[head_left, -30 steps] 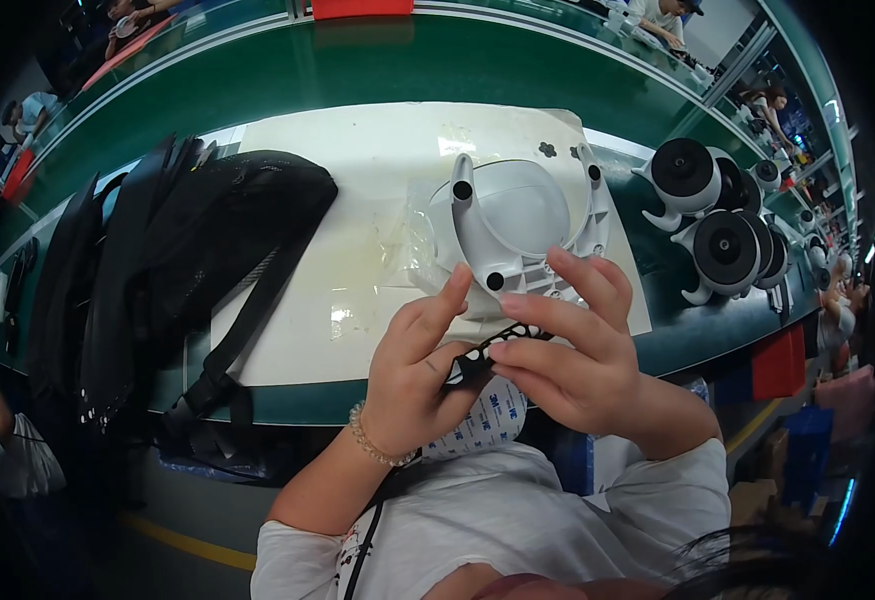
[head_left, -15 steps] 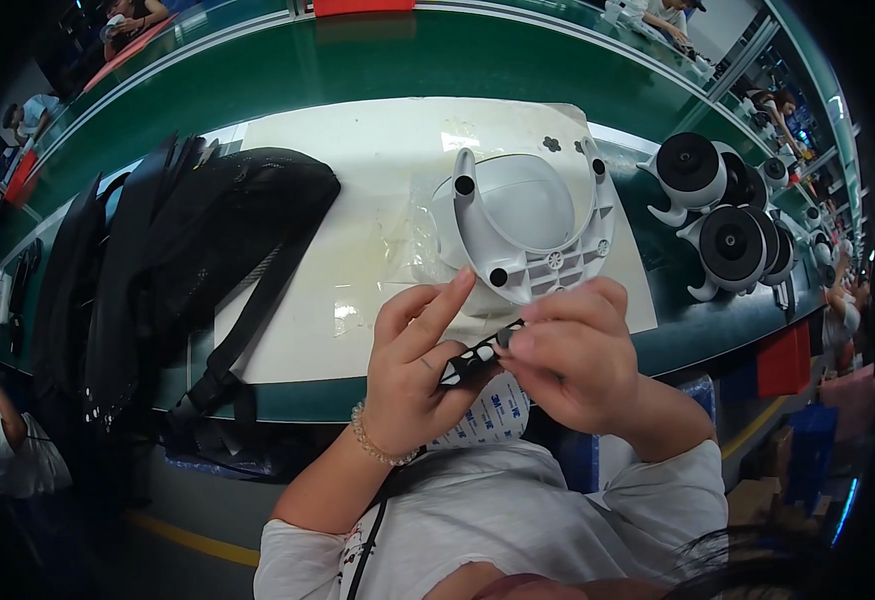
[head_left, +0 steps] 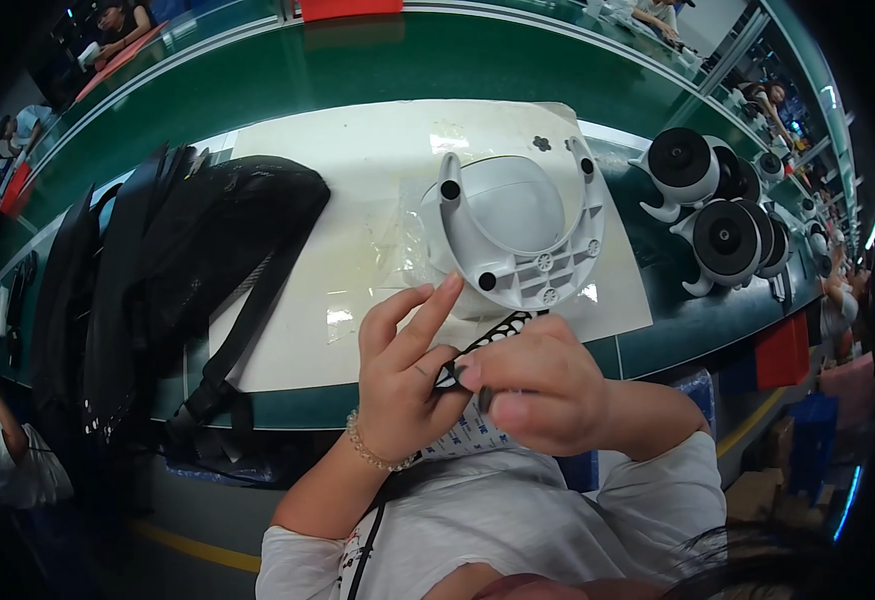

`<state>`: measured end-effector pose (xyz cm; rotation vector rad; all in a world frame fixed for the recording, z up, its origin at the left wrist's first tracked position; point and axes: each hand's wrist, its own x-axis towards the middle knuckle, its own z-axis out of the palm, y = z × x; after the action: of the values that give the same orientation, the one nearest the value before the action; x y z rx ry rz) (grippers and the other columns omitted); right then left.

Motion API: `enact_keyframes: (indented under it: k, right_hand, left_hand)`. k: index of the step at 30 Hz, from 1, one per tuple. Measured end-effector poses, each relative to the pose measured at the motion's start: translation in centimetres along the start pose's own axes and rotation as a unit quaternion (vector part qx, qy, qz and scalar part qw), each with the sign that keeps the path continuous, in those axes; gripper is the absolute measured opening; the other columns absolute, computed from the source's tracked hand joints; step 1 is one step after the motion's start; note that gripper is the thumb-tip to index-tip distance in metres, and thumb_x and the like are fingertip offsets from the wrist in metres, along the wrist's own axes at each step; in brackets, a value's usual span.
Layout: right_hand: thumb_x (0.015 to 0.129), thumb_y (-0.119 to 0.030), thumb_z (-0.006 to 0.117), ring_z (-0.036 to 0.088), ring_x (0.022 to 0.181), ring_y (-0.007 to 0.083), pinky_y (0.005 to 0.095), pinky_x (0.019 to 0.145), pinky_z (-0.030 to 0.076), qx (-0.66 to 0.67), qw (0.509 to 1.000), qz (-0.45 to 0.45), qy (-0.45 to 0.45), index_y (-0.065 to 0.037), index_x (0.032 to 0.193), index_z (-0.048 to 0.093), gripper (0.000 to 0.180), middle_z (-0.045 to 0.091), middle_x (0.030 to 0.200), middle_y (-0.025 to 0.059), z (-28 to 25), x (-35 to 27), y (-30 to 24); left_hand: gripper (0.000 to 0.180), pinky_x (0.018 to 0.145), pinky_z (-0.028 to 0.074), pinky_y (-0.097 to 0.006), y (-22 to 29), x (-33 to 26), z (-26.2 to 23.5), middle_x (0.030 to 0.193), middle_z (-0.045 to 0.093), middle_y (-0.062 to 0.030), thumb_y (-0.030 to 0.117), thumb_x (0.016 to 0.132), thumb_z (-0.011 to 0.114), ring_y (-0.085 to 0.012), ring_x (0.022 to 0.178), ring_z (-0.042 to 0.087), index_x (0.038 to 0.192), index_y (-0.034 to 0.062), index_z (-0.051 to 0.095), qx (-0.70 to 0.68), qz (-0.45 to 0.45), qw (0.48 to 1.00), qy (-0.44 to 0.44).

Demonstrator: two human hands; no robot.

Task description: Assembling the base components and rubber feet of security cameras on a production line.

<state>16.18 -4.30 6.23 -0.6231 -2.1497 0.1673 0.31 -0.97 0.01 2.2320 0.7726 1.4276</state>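
A black strip [head_left: 509, 325] with rows of pale round spots runs from between the fingers of my left hand [head_left: 397, 385] toward the white plastic part. My left thumb and lower fingers clamp it, while two fingers point upward. My right hand [head_left: 552, 395] pinches a small black pad [head_left: 485, 398] just in front of the strip. Ahead of both hands lies a white plastic part [head_left: 532, 290] with a curved, ribbed frame and a rounded body. Black round pads [head_left: 487, 281] sit on its feet. Below my hands hangs a printed white backing sheet [head_left: 469, 435].
A cream mat [head_left: 297, 340] covers the middle of the green bench. At left lie a black mesh bag [head_left: 247, 210] and straps. Several white units with black discs [head_left: 725, 236] stand at right. Small dark flower-shaped pieces [head_left: 542, 144] lie at the mat's far edge. Other people work farther off.
My right hand has moved left and nearer to me, away from the far part of the strip, with a small black pad now showing between its fingers. The view has shifted slightly.
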Motion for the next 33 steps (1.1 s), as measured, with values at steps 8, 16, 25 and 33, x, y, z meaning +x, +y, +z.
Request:
enact_keyframes:
  k: [8, 16, 25, 33]
  right_hand:
    - [0.072, 0.001, 0.065, 0.054, 0.070, 0.0170, 0.0265, 0.060, 0.042, -0.028, 0.987, 0.058, 0.147, -0.003, 0.099, 0.053, 0.029, 0.057, 0.086, 0.0066, -1.1, -2.5, 0.8]
    - [0.079, 0.009, 0.055, 0.056, 0.085, 0.0107, 0.0195, 0.069, 0.041, 0.080, 0.927, 0.295, 0.215, -0.007, 0.133, 0.031, 0.061, 0.051, 0.109, 0.0109, -6.2, -2.3, 3.2]
    - [0.078, 0.010, 0.058, 0.064, 0.085, 0.0156, 0.0234, 0.066, 0.047, -0.055, 0.949, 0.270, 0.153, -0.003, 0.127, 0.039, 0.054, 0.061, 0.107, 0.0160, -5.7, -2.3, 2.8]
    - [0.064, 0.011, 0.060, 0.063, 0.088, 0.0320, 0.0340, 0.071, 0.053, -0.238, 0.968, 0.075, 0.021, -0.002, 0.113, 0.053, 0.051, 0.061, 0.106, 0.0158, -5.6, -2.2, 1.7]
  left_hand:
    - [0.025, 0.090, 0.035, -0.044, 0.3, 0.0, 0.5, 0.129, 0.048, -0.0161, 0.015, 0.060, 0.076, -0.0344, 0.110, 0.044, 0.067, 0.0046, 0.054, 0.012, 0.011, 0.999, 0.039]
    - [0.020, 0.088, 0.037, -0.044, 0.4, 0.5, 1.0, 0.131, 0.048, -0.0127, 0.014, 0.060, 0.073, -0.0319, 0.103, 0.049, 0.067, 0.0045, 0.057, 0.051, 0.046, 0.997, -0.023]
    - [0.021, 0.084, 0.040, -0.043, 0.2, 0.2, 1.1, 0.132, 0.046, -0.0131, 0.010, 0.058, 0.073, -0.0245, 0.078, 0.055, 0.067, 0.0000, 0.056, 0.040, 0.012, 0.998, -0.051]
    - [0.021, 0.081, 0.041, -0.042, 0.2, 0.2, 1.1, 0.133, 0.044, -0.0149, 0.008, 0.058, 0.073, -0.0221, 0.070, 0.055, 0.067, -0.0017, 0.056, 0.032, 0.020, 0.998, -0.050]
